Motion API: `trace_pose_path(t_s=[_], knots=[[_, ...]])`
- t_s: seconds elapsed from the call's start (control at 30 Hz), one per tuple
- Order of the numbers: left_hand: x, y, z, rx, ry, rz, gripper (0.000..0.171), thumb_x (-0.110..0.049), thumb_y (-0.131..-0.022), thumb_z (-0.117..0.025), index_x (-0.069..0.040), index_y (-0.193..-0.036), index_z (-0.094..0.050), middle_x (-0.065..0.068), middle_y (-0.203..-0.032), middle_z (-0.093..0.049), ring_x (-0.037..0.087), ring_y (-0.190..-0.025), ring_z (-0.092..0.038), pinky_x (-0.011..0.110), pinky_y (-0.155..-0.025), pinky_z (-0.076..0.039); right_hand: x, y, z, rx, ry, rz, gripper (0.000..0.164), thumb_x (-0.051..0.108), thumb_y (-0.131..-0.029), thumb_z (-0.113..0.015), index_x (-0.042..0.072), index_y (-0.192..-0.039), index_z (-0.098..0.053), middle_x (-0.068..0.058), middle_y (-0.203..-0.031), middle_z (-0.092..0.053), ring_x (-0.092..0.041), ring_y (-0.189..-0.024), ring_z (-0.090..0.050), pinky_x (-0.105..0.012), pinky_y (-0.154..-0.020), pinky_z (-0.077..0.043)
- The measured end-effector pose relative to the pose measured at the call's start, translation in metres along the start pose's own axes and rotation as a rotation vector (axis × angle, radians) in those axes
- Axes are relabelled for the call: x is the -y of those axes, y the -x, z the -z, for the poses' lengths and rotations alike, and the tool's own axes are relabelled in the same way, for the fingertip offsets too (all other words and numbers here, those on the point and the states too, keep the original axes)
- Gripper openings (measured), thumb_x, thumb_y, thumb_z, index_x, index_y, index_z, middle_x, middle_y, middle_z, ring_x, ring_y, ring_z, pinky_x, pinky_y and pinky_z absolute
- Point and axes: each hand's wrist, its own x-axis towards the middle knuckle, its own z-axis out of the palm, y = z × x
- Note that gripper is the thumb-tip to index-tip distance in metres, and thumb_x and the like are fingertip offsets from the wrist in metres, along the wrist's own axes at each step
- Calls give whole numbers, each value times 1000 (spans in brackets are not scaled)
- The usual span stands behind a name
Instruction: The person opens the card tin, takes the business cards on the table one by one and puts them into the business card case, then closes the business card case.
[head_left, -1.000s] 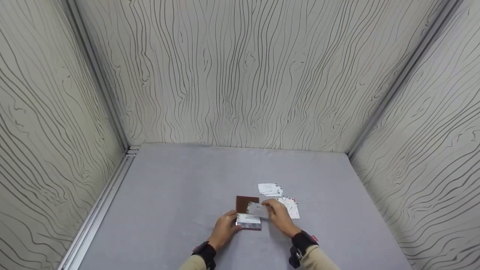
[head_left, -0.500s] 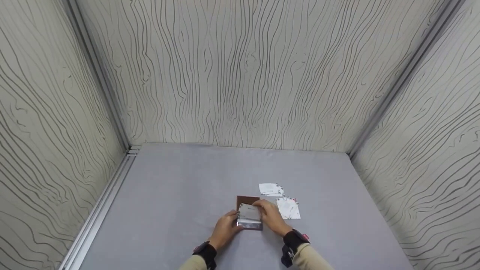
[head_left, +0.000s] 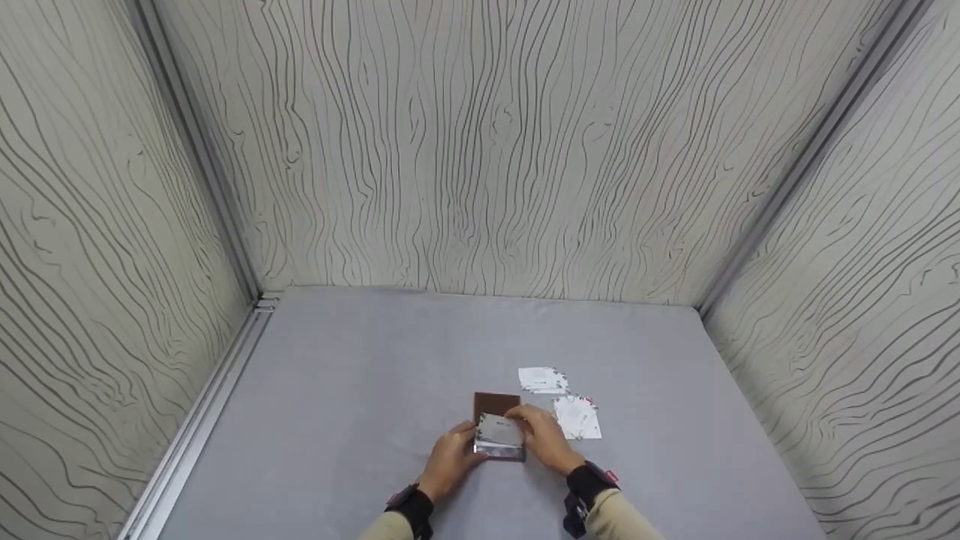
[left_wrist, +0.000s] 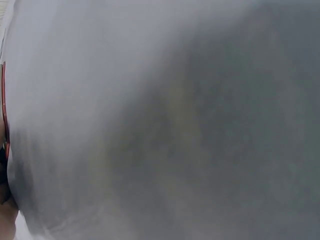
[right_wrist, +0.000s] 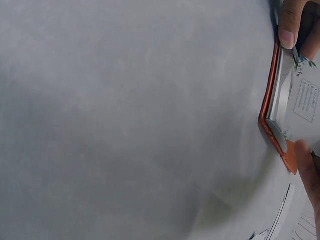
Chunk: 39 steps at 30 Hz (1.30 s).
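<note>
A brown business card holder [head_left: 496,403] with a silvery metal tray lies opened on the table, its lid pointing away from me. My left hand [head_left: 450,459] grips its left side, the thumb at the near edge. Between the fingers of my right hand [head_left: 549,439] is a white business card [head_left: 495,430] with a leafy printed corner, lying slightly slanted over the tray. In the right wrist view the card [right_wrist: 306,105] sits just inside the metal rim. The left wrist view catches only a sliver of the holder [left_wrist: 5,100] and some fingers.
Several white cards [head_left: 541,379] lie in a small pile beyond the holder to the right. More white cards [head_left: 577,418] with a red mark lie just right of the right hand. A grey cloth [head_left: 360,375] covers the table, with patterned walls around it.
My right hand has moved left with the card, bringing it from beside the holder to over its tray, then slightly nearer me. The left hand has stayed on the holder.
</note>
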Motion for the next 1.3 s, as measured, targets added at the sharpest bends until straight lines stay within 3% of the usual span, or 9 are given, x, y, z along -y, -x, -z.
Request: trace_pose_path(t_s=[0.17, 0.4, 0.6, 0.87, 1.07, 1.3], knots=[[1, 1, 0, -18, -4, -37, 41, -9, -76, -83, 8, -110, -69, 22, -115, -67, 36, -107, -65, 44, -94, -52, 2, 1, -2, 15, 31, -12, 25, -12, -87, -60, 4, -103, -71, -7, -100, -71, -25, -94, -68, -41, -85, -56], [1, 0, 2, 35, 23, 34, 38, -14, -80, -81, 6, -111, -70, 19, -120, -66, 34, -112, -63, 43, -97, -51, 3, 3, -6, 4, 55, 34, 25, -13, -86, -60, 3, -102, -70, -8, -99, -70, -27, -93, -67, -41, -83, -56], [-1, -1, 2, 61, 27, 83, 41, -14, -79, -81, 8, -112, -69, 20, -121, -65, 35, -113, -62, 44, -98, -50, 5, 6, -8, 13, 54, 18, 21, -9, -90, -59, 2, -104, -69, -9, -101, -69, -28, -94, -66, -42, -84, -55], [-2, -2, 3, 55, 11, 69, 40, -13, -78, -81, 8, -111, -69, 21, -120, -65, 35, -112, -63, 44, -98, -50, 5, 10, -9, 27, 40, -33, 18, 1, -91, -65, 4, -108, -68, -7, -104, -65, -27, -97, -64, -44, -84, -54], [-2, -2, 3, 63, 18, 79, 40, -13, -79, -81, 7, -112, -70, 20, -120, -65, 34, -113, -63, 45, -98, -50, 2, 15, -14, 48, 61, -63, 35, 18, -84, -78, 7, -115, -65, -5, -110, -58, -27, -102, -58, -46, -86, -51], [-2, -2, 3, 58, 32, 70, 41, -11, -79, -81, 7, -114, -69, 20, -121, -65, 34, -113, -62, 44, -98, -50, 0, 18, -18, 72, 103, -82, 44, 20, -81, -80, 7, -120, -63, -3, -111, -53, -24, -100, -52, -39, -83, -49]])
